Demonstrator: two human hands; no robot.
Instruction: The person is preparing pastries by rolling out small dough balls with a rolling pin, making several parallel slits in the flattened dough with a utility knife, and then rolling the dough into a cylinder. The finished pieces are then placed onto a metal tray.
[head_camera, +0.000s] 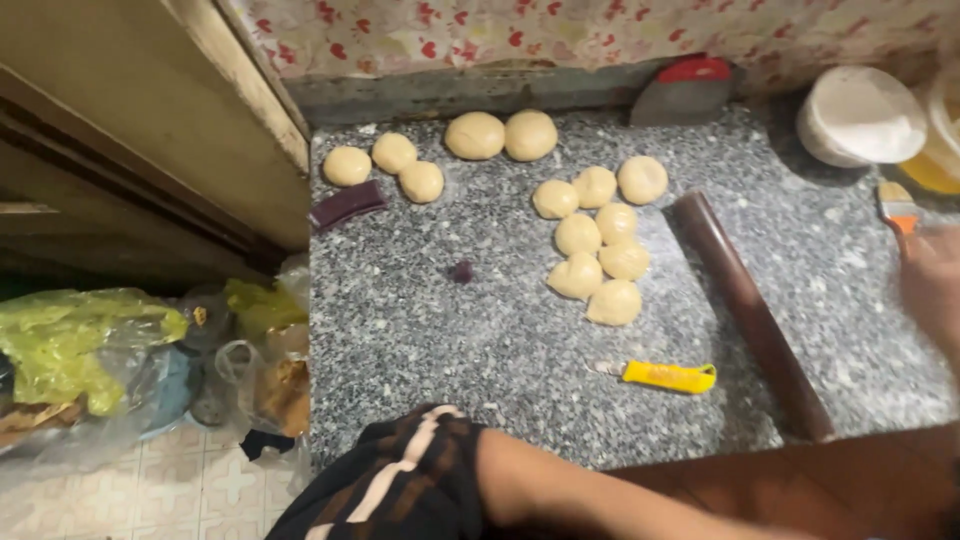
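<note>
Nearby, rolling pin (752, 315) perhaps blocks dough balls (600, 240).

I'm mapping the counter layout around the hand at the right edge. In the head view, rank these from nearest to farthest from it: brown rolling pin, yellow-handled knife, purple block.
From the right hand:
1. Brown rolling pin, just left.
2. Yellow-handled knife, lower middle.
3. Purple block, far left edge.

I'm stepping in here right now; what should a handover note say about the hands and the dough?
Right hand: at the slab's right edge, blurred, just below a small orange-handled brush; grip unclear.
Left hand: out of view; only a forearm crosses the bottom.
Dough balls: twelve shaped, in clusters at the back of the floured granite slab.
Rolling pin lies diagonally beside them, yellow-handled knife in front, flour tub back right.
None are rolled flat yet.
</note>
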